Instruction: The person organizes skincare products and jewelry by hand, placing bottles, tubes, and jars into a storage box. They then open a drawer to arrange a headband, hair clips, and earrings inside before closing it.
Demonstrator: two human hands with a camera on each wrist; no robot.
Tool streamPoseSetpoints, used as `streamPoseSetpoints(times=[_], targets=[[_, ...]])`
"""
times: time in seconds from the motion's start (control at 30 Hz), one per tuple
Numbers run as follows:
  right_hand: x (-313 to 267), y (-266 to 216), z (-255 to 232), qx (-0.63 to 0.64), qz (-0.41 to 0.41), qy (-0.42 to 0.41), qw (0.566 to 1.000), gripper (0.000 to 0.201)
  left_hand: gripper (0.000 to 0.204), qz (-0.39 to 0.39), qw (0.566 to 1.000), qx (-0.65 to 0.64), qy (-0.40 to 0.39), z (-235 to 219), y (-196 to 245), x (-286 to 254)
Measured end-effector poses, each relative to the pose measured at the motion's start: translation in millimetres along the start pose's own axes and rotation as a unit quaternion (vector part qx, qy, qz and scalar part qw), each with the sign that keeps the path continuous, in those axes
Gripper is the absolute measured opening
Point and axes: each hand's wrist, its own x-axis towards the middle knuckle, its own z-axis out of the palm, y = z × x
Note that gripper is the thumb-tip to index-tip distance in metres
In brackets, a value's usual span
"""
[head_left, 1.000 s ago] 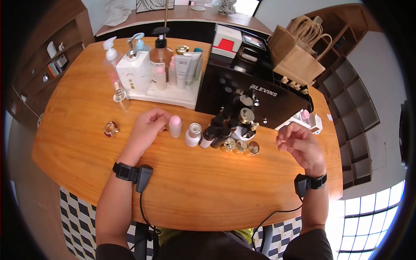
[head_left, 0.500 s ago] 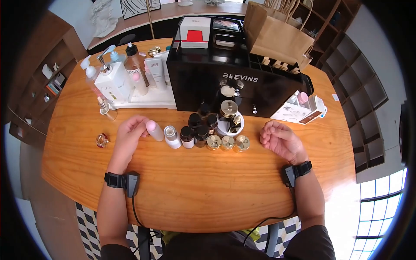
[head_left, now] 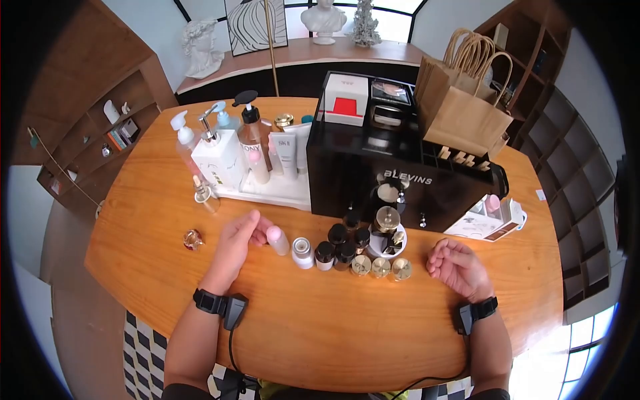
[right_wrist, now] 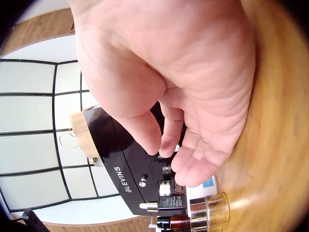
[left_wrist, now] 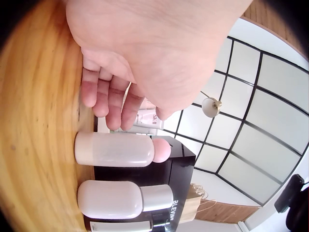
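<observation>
My left hand rests on the table just left of a pink-capped bottle; in the left wrist view its fingers are loosely bent beside that bottle, holding nothing. A white bottle with a silver cap stands next to it. To the right are dark-capped bottles and gold-lidded jars in a row. My right hand lies right of the jars, fingers loosely curled around nothing; the right wrist view shows this hand before the dark case.
A black case marked BLEVINS stands behind the bottles, with paper bags on top. Pump bottles and tubes stand on a white tray at the left. A small red-gold item lies left of my left hand. A white box is at the right.
The head view has shifted, so everything sits elsewhere in the picture. My left hand's fingers have loosened and spread beside the pink-capped bottle. My right hand stays near the jars.
</observation>
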Motion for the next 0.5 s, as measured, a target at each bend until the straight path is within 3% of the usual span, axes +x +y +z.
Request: streamPoseSetpoints(times=[0.3,0.5], targets=[[1.4,2.2,3.1,-0.016,0.002,0.010,1.000,0.014,0.048,0.009,1.000,-0.014,-0.016,-6.3,-4.6,-2.8],[2.0,2.7,5.1,-0.024,-0.013,0.012,1.000,0.012,0.044,0.085,0.992,-0.032,-0.088,-4.9,4.6,-4.7]])
